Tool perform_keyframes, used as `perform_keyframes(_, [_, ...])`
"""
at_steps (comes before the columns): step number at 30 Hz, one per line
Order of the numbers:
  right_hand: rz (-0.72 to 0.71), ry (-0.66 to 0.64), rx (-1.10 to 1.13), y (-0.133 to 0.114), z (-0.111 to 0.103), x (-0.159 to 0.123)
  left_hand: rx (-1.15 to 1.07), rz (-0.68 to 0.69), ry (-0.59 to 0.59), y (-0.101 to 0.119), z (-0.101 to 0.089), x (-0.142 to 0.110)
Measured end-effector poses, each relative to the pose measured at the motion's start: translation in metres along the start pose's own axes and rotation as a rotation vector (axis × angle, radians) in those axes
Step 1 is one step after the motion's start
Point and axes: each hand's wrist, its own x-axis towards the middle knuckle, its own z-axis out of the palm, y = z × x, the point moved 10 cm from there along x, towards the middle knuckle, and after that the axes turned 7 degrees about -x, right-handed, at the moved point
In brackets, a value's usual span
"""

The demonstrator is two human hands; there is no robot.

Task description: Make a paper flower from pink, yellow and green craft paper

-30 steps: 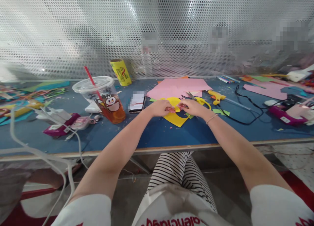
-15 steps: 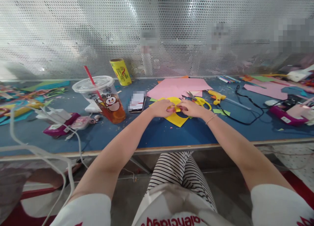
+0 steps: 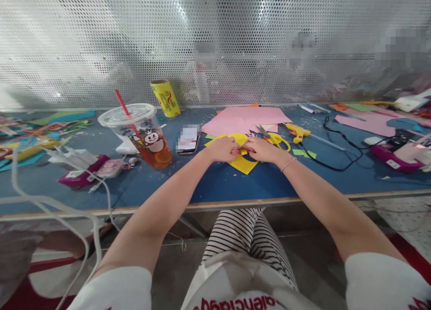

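Note:
My left hand [image 3: 222,148] and my right hand [image 3: 261,148] meet over a yellow sheet of paper [image 3: 243,164] on the blue table [image 3: 215,184]. Both hands have their fingers curled and pinched together on a small pink piece [image 3: 235,151] between them, pressed close to the yellow paper. Yellow-handled scissors [image 3: 276,139] lie just beyond my right hand. A large pink sheet [image 3: 245,117] lies behind the yellow one.
A plastic cup of orange drink with a red straw [image 3: 144,135] stands at the left, a phone [image 3: 187,139] beside it. A yellow glue gun [image 3: 297,132] with a black cable [image 3: 340,150] lies at the right. Paper scraps, white cables and pink boxes crowd both ends. A perforated metal screen [image 3: 215,40] closes the back.
My two hands have drawn closer together over the yellow paper, and the small pink piece is now nearly covered by the fingers. Everything else stays where it was.

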Motion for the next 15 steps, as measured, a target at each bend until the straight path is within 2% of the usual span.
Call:
perform_keyframes(5, [0.025, -0.028, -0.029, -0.002, -0.002, 0.001, -0.002, -0.033, -0.03, -0.002, 0.001, 0.0])
perform_keyframes(7, [0.028, 0.038, -0.003, 0.005, -0.012, -0.001, -0.011, -0.038, -0.031, -0.001, -0.001, -0.001])
perform_keyframes(9, [0.122, 0.179, 0.012, 0.027, -0.03, -0.008, -0.022, -0.038, -0.018, 0.0, -0.003, -0.002])
perform_keyframes(11, [0.33, 0.314, -0.008, 0.063, -0.046, -0.022, -0.033, -0.034, 0.0, 0.0, -0.006, -0.003])
perform_keyframes(13, [0.547, 0.306, -0.085, 0.099, -0.049, -0.04, -0.044, -0.03, 0.027, 0.0, -0.008, -0.003])
perform_keyframes(15, [0.69, 0.205, -0.157, 0.127, -0.044, -0.057, -0.047, -0.037, 0.063, -0.001, -0.01, -0.003])
